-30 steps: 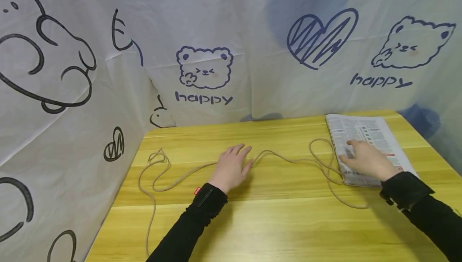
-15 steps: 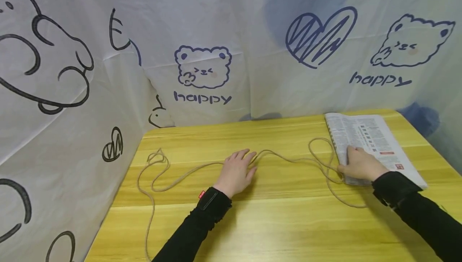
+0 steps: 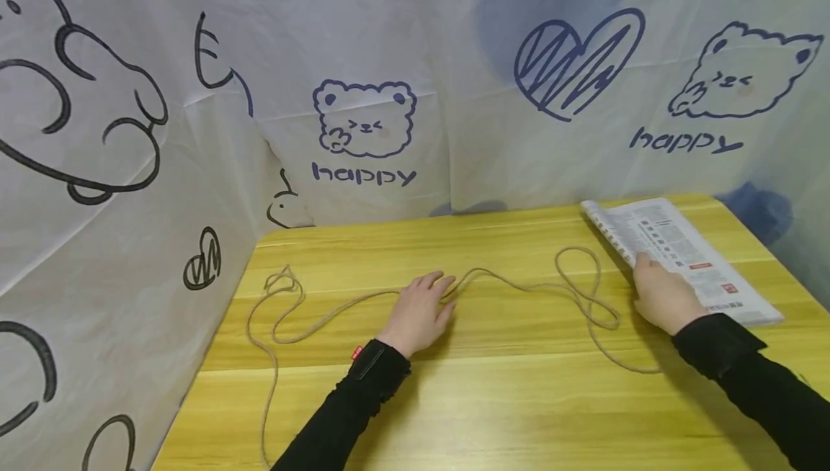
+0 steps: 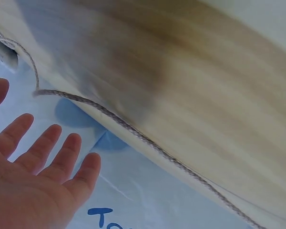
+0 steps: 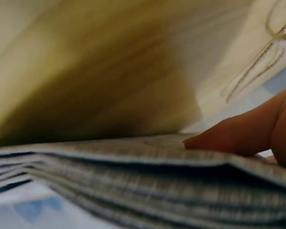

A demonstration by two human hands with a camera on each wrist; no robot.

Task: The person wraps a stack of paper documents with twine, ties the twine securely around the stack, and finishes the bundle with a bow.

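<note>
My right hand (image 3: pixel 668 294) grips the left side of a folded newspaper (image 3: pixel 681 240) at the table's right. That side is raised and curls up. Up close in the right wrist view, a digit lies against the newspaper's layered folds (image 5: pixel 148 183); the rest of the hand is mostly out of sight. A thin beige rope (image 3: pixel 532 287) winds across the table, looped at both ends. Over its middle, my left hand (image 3: pixel 418 316) hovers or rests with fingers extended. The left wrist view has those fingers apart and the rope (image 4: pixel 148 139) beyond them, nothing between them.
The yellow wood-grain table (image 3: pixel 506 399) meets a white cloth backdrop (image 3: pixel 467 118) with drawings at the back. More of this cloth hangs along the left side. One rope end trails toward the near left; the other lies below the right loop.
My right hand has come down onto the newspaper, taken hold of its left side and raised it, shifting it right, off the rope loop. The left hand has barely moved.
</note>
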